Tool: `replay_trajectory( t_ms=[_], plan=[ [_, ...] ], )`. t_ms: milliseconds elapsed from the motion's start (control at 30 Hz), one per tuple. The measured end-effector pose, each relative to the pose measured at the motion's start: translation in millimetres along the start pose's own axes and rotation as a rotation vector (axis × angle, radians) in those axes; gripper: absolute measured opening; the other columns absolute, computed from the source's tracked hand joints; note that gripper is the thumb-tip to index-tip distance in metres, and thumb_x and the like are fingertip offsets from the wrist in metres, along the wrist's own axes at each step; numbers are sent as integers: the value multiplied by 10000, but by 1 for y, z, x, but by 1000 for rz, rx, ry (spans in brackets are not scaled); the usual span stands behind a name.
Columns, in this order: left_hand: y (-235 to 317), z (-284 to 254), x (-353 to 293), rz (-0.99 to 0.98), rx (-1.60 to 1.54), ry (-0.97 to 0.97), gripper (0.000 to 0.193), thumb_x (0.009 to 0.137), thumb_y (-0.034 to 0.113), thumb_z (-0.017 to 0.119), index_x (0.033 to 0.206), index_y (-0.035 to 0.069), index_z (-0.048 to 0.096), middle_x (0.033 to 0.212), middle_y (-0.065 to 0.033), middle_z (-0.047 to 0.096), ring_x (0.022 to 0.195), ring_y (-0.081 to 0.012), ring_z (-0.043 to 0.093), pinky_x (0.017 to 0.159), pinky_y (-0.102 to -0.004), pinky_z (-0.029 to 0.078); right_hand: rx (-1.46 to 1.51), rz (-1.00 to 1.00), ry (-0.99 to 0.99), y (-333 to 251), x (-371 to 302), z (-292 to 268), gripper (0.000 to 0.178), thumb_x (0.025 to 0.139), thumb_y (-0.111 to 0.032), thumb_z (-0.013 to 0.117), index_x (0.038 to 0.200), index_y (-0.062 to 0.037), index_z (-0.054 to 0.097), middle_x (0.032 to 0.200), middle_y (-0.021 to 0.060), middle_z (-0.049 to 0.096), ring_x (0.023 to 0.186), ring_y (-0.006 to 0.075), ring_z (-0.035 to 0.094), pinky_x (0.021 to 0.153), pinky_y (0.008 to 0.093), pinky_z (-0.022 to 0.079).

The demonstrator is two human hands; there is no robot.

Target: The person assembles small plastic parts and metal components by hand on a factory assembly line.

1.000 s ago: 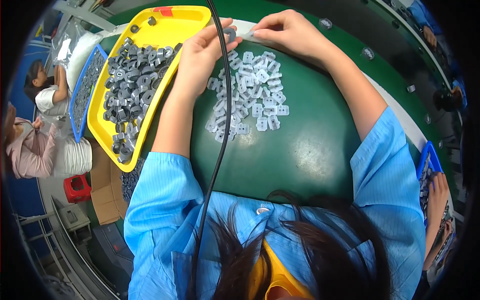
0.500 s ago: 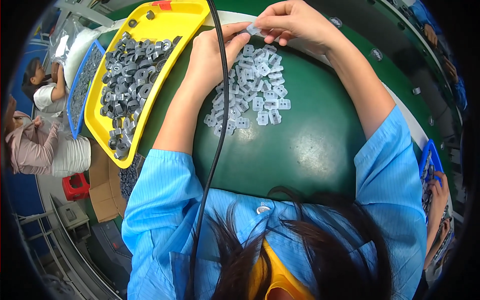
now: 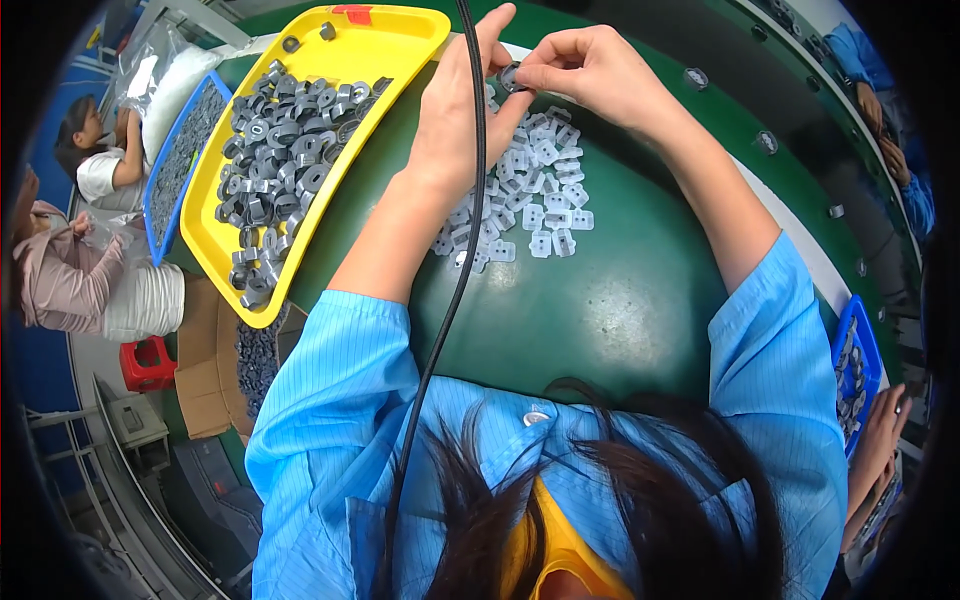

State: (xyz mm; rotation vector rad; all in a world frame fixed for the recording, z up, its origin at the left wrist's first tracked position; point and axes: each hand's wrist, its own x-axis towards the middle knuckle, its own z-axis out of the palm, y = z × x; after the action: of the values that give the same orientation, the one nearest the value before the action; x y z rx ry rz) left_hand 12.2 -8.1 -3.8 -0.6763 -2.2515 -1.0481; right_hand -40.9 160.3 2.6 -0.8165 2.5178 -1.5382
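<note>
Just beyond a pile of small translucent plastic pieces [image 3: 540, 170], a dark grey round plastic part [image 3: 512, 78] sits between my two hands. My left hand [image 3: 450, 125] grips it between the thumb and a bent finger, while another finger points away from it. On its other side, the thumb and fingers of my right hand [image 3: 600, 80] pinch together at the part; whether a clear piece is in it is hidden. Many similar grey ring-shaped parts [image 3: 300, 135] lie in a yellow tray [image 3: 400, 35] left of my left hand.
A black cable [image 3: 462, 270] hangs across the view in front of my left hand. Beyond the yellow tray stands a blue tray [image 3: 160, 235] of small dark parts. Another blue tray [image 3: 868, 350] is at the right, near another person's hand [image 3: 875, 440]. The table [image 3: 600, 310] is green.
The clear piece at my right fingertips no longer shows; the grey round part is now visible there. My left hand has turned, with a finger raised. The whole view has shifted slightly.
</note>
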Motion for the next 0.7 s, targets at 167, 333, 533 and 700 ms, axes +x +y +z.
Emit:
replay_trajectory(
  t_ms=[167,333,533,700],
  plan=[
    [-33,19,13,654,-192,354,709,664,-24,722,1304,38,424,899,-114,553,823,-251,575,757,-351,474,136,-5,73,0,0,9,186,815,-181,682,915,-25,663,798,16,662,683,69,594,645,201,465],
    [10,0,2,132,24,38,702,671,-3,746,1302,79,448,954,-124,598,868,-258,595,783,-352,477,592,315,-236,14,4,-16,147,818,-124,673,914,-15,649,830,31,655,725,72,629,689,197,531],
    [-14,-2,4,259,78,-40,697,625,38,778,1265,105,509,957,-44,635,979,-220,581,963,-382,393,236,203,-211,-11,-1,-16,117,788,-63,657,875,13,637,797,37,647,712,91,627,690,213,527],
    [-12,-1,5,304,92,145,676,611,16,779,1235,78,528,972,-58,632,985,-253,574,944,-377,396,298,-10,-18,-19,-3,-2,133,778,-30,629,903,10,612,798,23,620,717,82,591,701,226,491]
  ],
)
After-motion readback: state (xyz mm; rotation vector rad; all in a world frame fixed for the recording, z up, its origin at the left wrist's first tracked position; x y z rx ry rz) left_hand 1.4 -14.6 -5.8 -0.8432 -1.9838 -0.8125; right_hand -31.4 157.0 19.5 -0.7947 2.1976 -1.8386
